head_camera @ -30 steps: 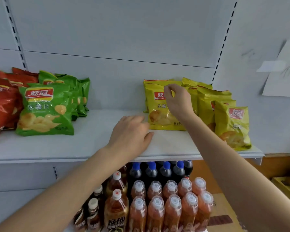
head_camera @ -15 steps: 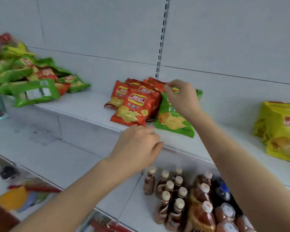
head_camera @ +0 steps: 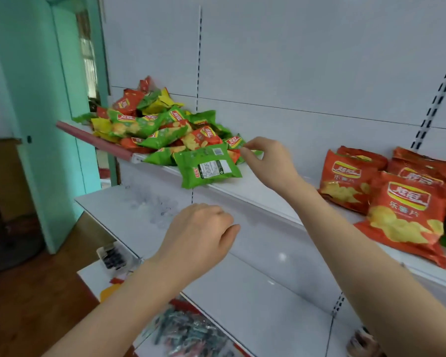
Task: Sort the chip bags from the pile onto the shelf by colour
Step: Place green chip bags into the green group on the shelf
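White shelving fills most of the frame, with a teal wall (head_camera: 36, 124) and doorway at the left edge and brown floor (head_camera: 36, 292) at lower left.

Shelf (head_camera: 255, 188) runs diagonally from left centre down to the right edge. Its left end carries a red edge strip (head_camera: 93, 139).

Pile (head_camera: 160, 124) sits at the left end of the shelf, upper centre-left of the frame: green, red and yellow bags mixed and overlapping, several hanging past the front lip. One green bag (head_camera: 209, 168) lies back side up (barcode and label showing) at the near edge of the pile, partly over the lip.

Red bags (head_camera: 397, 199) lie grouped at the right of the frame on the same shelf, well apart from the pile; front bag faces up, the others stacked behind it. A sliver of green shows at the far right edge, beside the red group.

Right hand (head_camera: 268, 161): at the right fringe of the pile, fingers (head_camera: 247, 150) curled and pinched together at a small bag edge there. Whether the pinch has actually closed on the bag cannot be told (blur, overlap).

Left hand (head_camera: 201, 238): centre frame, below the shelf lip, fingers loosely curled, palm down, holding nothing, touching nothing visible.

Lower shelf (head_camera: 144, 215) under the pile is blurred; small dark items (head_camera: 113, 257) sit below it, not identifiable.
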A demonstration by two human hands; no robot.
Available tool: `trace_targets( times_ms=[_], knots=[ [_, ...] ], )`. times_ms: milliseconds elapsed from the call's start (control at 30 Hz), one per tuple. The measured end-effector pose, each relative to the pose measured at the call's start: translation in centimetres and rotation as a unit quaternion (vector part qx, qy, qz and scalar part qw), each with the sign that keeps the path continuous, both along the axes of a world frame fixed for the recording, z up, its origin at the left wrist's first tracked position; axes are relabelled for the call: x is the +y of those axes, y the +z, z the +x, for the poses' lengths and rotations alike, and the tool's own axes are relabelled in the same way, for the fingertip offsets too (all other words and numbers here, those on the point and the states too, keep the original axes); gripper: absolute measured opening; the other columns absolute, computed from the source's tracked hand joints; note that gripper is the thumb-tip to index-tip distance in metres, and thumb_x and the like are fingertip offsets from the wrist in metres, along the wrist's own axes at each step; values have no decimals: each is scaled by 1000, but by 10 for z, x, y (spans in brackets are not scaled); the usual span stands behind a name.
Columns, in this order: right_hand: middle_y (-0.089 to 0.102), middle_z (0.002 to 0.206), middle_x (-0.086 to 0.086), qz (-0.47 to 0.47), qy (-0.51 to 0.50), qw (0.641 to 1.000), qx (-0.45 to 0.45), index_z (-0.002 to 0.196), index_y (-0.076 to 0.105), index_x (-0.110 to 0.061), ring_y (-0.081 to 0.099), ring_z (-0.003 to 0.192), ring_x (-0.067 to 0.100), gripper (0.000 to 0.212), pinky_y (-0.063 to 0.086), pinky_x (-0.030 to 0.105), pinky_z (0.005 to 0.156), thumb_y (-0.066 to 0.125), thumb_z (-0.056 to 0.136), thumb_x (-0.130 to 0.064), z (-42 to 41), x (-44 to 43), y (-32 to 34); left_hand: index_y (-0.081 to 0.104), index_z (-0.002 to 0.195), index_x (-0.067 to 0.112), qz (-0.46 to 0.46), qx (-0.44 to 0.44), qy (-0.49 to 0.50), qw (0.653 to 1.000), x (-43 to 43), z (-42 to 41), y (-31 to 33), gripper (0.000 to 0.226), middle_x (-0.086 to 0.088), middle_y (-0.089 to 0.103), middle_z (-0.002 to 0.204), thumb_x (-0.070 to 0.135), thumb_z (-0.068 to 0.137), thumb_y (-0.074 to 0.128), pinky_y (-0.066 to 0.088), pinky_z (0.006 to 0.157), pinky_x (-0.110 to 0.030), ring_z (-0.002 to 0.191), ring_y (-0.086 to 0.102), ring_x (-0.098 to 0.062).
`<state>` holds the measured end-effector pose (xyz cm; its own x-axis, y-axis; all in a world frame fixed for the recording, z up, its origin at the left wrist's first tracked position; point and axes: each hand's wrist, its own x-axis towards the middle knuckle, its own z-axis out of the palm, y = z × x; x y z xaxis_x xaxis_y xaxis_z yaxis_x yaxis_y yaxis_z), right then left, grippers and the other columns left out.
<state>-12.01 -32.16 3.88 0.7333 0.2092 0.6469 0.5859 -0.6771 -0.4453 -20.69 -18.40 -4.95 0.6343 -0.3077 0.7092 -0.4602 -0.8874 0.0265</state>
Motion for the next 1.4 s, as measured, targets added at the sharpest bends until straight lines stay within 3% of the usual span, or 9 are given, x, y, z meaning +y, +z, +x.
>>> trace_targets(
  times_ms=[400, 600, 700, 767, 967, 1033, 1167, 1267, 1400],
  knots=[
    [61, 101, 6, -86, -108, 972, 188, 108, 54, -7, 58, 97, 25, 59, 46, 35, 78, 59, 79, -59, 133, 61, -22, 71, 76, 10, -30, -7, 38, 999, 98, 117, 6, 39, -2, 67, 73, 36, 84, 43, 49, 49, -28, 64, 65, -24],
    [57, 96, -2, 46, -3, 984, 173, 122, 52, -12, 59, 91, 15, 49, 47, 28, 81, 73, 79, -23, 146, 61, -19, 49, 134, 3, -151, 63, 8, 986, 124, 168, 29, 60, -14, 48, 136, 43, 90, 46, 38, 97, -35, 125, 46, -28],
    [57, 76, -6, 80, 82, 984, 135, 111, 55, -18, 54, 65, -1, 36, 46, 17, 62, 72, 79, -14, 144, 71, 1, 29, 146, 10, -183, 98, -40, 977, 130, 190, 52, 90, -7, 39, 146, 68, 81, 51, 32, 102, -31, 131, 38, -19],
    [59, 76, -3, 81, 123, 982, 115, 108, 56, -17, 56, 65, -1, 34, 46, 15, 61, 71, 79, -10, 143, 87, 11, 22, 149, 12, -206, 127, -82, 967, 139, 203, 63, 90, -4, 40, 147, 57, 80, 61, 31, 104, -29, 133, 39, -17],
    [66, 82, 7, 199, 65, 976, 67, 90, 59, -21, 62, 75, 14, 1, 50, 30, 71, 60, 90, -22, 159, 139, 28, 53, 129, 16, -306, 88, -118, 941, 209, 232, 86, 77, 10, 57, 115, 48, 64, 77, 43, 92, -25, 107, 56, -10],
    [69, 80, 9, 181, -34, 978, 93, 78, 58, -19, 67, 74, 19, 22, 52, 35, 72, 53, 93, -35, 170, 154, 21, 61, 119, 19, -347, 52, -102, 931, 243, 240, 94, 65, 10, 62, 106, 49, 64, 77, 46, 87, -26, 96, 59, -8],
    [67, 68, 18, -37, -161, 970, 179, 68, 55, -6, 65, 64, 30, 59, 54, 39, 64, 50, 83, -63, 181, 196, -13, 63, 98, 29, -411, 33, -97, 906, 294, 254, 98, 57, 18, 64, 89, 63, 53, 66, 53, 86, -43, 84, 63, -7],
    [57, 67, 10, -87, -190, 956, 204, 76, 51, -6, 55, 62, 24, 45, 40, 31, 55, 64, 81, -49, 181, 217, -27, 60, 93, 23, -417, 37, -95, 903, 310, 264, 93, 60, 3, 68, 93, 67, 52, 64, 53, 81, -49, 88, 66, -21],
    [59, 79, 11, 14, -208, 950, 232, 100, 61, 5, 53, 57, 15, 40, 41, 19, 46, 71, 81, -29, 171, 211, -22, 55, 94, 22, -416, 63, -130, 898, 320, 275, 87, 55, 1, 67, 95, 61, 58, 70, 52, 81, -48, 90, 65, -23]
  ],
)
